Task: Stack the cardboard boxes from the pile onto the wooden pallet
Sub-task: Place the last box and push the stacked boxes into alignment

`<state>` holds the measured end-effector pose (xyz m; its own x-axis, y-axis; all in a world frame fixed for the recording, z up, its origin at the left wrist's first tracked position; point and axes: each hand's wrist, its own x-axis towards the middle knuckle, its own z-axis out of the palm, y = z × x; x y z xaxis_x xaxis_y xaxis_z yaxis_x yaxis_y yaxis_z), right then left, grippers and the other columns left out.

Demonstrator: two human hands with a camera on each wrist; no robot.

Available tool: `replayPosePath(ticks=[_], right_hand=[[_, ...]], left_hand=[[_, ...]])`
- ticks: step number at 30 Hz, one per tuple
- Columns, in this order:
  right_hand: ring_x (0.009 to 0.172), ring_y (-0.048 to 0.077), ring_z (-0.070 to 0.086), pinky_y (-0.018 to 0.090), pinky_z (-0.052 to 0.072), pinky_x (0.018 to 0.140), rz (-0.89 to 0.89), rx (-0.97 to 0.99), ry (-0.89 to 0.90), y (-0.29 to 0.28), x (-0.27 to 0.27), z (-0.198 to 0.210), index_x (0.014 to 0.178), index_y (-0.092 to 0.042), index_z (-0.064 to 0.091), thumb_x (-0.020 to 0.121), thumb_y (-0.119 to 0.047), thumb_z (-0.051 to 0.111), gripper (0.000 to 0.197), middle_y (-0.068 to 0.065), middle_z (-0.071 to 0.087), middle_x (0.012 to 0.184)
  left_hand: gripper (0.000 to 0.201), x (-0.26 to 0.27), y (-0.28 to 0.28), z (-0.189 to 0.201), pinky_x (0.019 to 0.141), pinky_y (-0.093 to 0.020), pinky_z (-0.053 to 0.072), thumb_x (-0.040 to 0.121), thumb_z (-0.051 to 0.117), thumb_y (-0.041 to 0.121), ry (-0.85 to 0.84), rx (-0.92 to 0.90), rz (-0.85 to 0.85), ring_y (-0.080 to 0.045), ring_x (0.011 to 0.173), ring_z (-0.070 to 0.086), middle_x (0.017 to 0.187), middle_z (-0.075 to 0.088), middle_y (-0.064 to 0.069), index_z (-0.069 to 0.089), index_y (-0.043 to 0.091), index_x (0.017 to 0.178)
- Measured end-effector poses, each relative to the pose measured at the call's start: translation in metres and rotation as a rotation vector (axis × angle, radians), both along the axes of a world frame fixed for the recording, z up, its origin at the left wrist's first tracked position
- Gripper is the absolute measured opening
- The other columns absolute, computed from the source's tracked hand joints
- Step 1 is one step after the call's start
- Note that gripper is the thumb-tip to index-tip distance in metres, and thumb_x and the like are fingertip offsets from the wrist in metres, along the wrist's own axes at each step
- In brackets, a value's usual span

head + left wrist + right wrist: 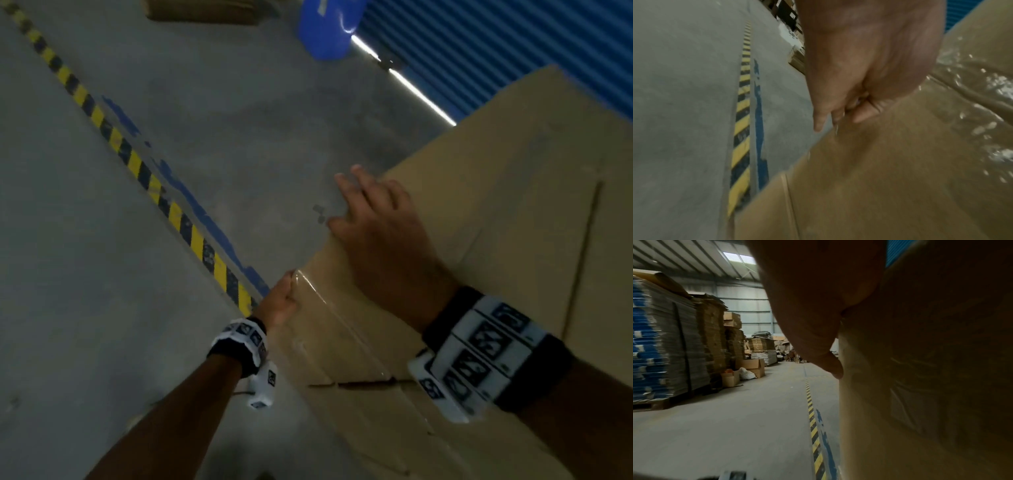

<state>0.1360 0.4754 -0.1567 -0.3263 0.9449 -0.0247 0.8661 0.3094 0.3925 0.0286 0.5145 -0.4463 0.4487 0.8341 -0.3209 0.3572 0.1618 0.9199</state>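
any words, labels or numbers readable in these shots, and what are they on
None can be read.
Cardboard box: plain faces and clear tape, no print visible.
Wristbands: black-and-white marker patterns, not legible text.
Floor stripe: yellow-black hazard marking, no words.
Stacked cardboard in the right wrist view: too blurred.

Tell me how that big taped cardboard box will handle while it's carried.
The cardboard box is probably bulky and awkward: it needs both the left hand and right hand. The glossy tape may be slippery. Flat faces suggest it holds shape.

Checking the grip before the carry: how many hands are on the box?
2. The left hand holds the cardboard box at its near-left corner; the right hand lies flat on its top.
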Motion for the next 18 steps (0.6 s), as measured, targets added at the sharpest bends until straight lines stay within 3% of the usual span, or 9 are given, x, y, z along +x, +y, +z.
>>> replayPosePath(ticks=[3, 5, 7, 9, 11, 13, 15, 17, 18], right_hand=[[0.150, 0.036, 0.017, 0.052, 0.023, 0.116, -0.062, -0.015, 0.132, -0.016, -0.003, 0.006, 0.110, -0.018, 0.062, 0.082, -0.015, 0.045, 0.033, 0.017, 0.027, 0.160], [0.151, 0.034, 0.013, 0.045, 0.013, 0.120, -0.067, 0.006, 0.254, -0.036, -0.004, 0.002, 0.104, -0.018, 0.061, 0.089, -0.014, 0.046, 0.022, 0.017, 0.026, 0.160], [0.151, 0.033, 0.017, 0.038, 0.007, 0.123, -0.081, 0.066, 0.406, -0.062, -0.003, -0.007, 0.097, -0.015, 0.066, 0.094, -0.012, 0.047, 0.019, 0.017, 0.033, 0.157], [0.149, 0.031, 0.024, 0.033, 0.011, 0.122, -0.118, 0.144, 0.554, -0.095, -0.003, -0.021, 0.097, -0.014, 0.069, 0.092, -0.012, 0.056, 0.014, 0.016, 0.040, 0.154], [0.146, 0.031, 0.033, 0.037, 0.026, 0.118, -0.220, 0.133, 0.651, -0.134, -0.008, -0.042, 0.095, -0.015, 0.070, 0.090, -0.014, 0.058, 0.012, 0.015, 0.044, 0.151], [0.141, 0.031, 0.042, 0.043, 0.044, 0.109, -0.454, 0.051, 0.771, -0.167, -0.017, -0.059, 0.097, -0.018, 0.072, 0.090, -0.023, 0.053, 0.021, 0.012, 0.047, 0.150], [0.141, 0.027, 0.041, 0.042, 0.048, 0.106, -0.807, -0.035, 0.942, -0.190, -0.021, -0.070, 0.113, -0.021, 0.069, 0.092, -0.029, 0.049, 0.030, 0.006, 0.041, 0.154], [0.141, 0.021, 0.038, 0.029, 0.037, 0.109, -1.171, -0.092, 1.125, -0.206, -0.021, -0.080, 0.129, -0.022, 0.060, 0.097, -0.029, 0.053, 0.033, 0.002, 0.034, 0.158], [0.133, 0.020, 0.045, 0.024, 0.037, 0.104, -1.352, -0.066, 1.255, -0.210, -0.021, -0.082, 0.131, -0.019, 0.057, 0.097, -0.026, 0.056, 0.035, 0.006, 0.040, 0.154]], left_hand=[[0.060, -0.019, 0.014, 0.035, 0.112, -0.055, 0.035, 0.099, 0.045, -0.007, -0.002, -0.076, 0.005, -0.047, 0.139, 0.041, 0.154, 0.040, -0.022, 0.031, 0.010, 0.155], [0.047, -0.030, 0.021, 0.073, 0.107, -0.045, 0.044, 0.101, 0.046, -0.002, -0.060, -0.030, 0.145, -0.033, 0.128, 0.052, 0.141, 0.053, -0.011, 0.045, 0.009, 0.146], [0.026, -0.038, 0.027, 0.116, 0.094, -0.040, 0.044, 0.104, 0.048, 0.003, -0.194, 0.047, 0.239, -0.024, 0.109, 0.055, 0.116, 0.061, -0.001, 0.057, 0.008, 0.127], [0.015, -0.045, 0.034, 0.164, 0.091, -0.043, 0.045, 0.104, 0.052, 0.008, -0.290, 0.117, 0.268, -0.022, 0.103, 0.056, 0.107, 0.062, 0.001, 0.063, 0.015, 0.112], [0.017, -0.044, 0.041, 0.212, 0.095, -0.046, 0.047, 0.104, 0.050, 0.011, -0.321, 0.269, 0.183, -0.019, 0.108, 0.059, 0.115, 0.062, -0.002, 0.065, 0.015, 0.111], [0.030, -0.033, 0.044, 0.262, 0.099, -0.036, 0.049, 0.102, 0.045, 0.016, -0.296, 0.460, 0.041, -0.009, 0.110, 0.061, 0.124, 0.061, -0.006, 0.062, 0.002, 0.123], [0.043, -0.008, 0.039, 0.311, 0.098, -0.023, 0.048, 0.098, 0.044, 0.028, -0.272, 0.582, -0.136, 0.000, 0.110, 0.060, 0.127, 0.061, -0.007, 0.058, 0.002, 0.130], [0.047, 0.027, 0.023, 0.345, 0.106, -0.031, 0.045, 0.096, 0.045, 0.034, -0.231, 0.743, -0.397, -0.016, 0.120, 0.059, 0.131, 0.061, -0.011, 0.059, 0.006, 0.131], [0.048, 0.047, 0.011, 0.355, 0.109, -0.032, 0.040, 0.096, 0.045, 0.036, -0.180, 0.854, -0.542, -0.024, 0.126, 0.055, 0.134, 0.059, -0.015, 0.059, 0.005, 0.131]])
